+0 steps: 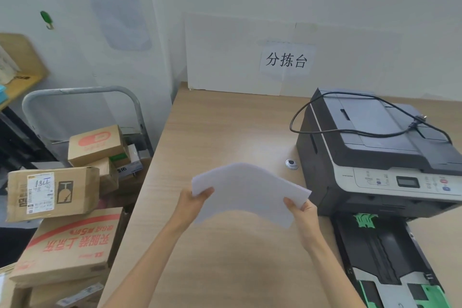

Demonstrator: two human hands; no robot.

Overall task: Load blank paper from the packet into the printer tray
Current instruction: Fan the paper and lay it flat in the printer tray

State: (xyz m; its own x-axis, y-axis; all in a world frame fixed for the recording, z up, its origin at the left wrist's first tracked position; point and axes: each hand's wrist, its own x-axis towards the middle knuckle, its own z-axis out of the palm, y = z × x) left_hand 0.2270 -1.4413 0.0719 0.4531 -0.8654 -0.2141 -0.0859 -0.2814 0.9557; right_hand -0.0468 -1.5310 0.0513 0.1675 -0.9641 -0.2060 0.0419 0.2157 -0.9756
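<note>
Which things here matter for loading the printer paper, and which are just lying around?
For the job: paper, held by left hand and right hand; tray, pulled out; printer.

Lying about: cable on the printer, cardboard boxes, cart, wall sign.

White paper (246,190), black tray (382,252) with green guides (365,220)

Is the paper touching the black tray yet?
Apart. The head view shows the paper held up by both hands, left and right, with bare desk between it and the tray.
</note>
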